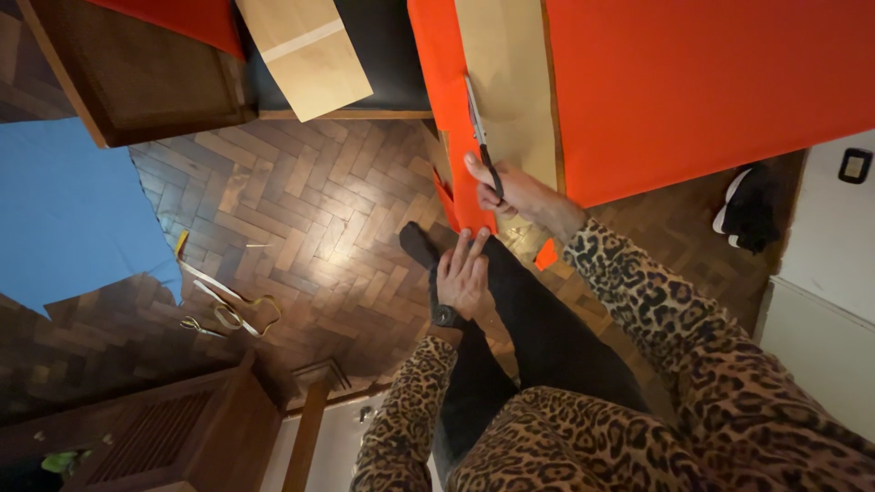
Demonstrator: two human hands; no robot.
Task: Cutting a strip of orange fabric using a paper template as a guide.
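Orange fabric [711, 82], smooth and matte, is spread wide over dark herringbone parquet [310, 210], with a stiff tan paper pattern piece [510, 82] laid on it as a long strip, and a blue cloth [64, 210] is seen well apart on the floor. Slim dark-handled scissors [480, 137] are gripped in the right hand [510, 187], fingers closed through the handles, blades lying along the pattern's edge. The left hand [463, 273], open with fingers spread and holding nothing, is rested flat on a black-trousered leg [538, 328].

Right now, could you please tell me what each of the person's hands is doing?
Left hand: open, fingers spread, resting flat on the dark trouser leg.
Right hand: closed on the scissors, blades at the orange fabric.
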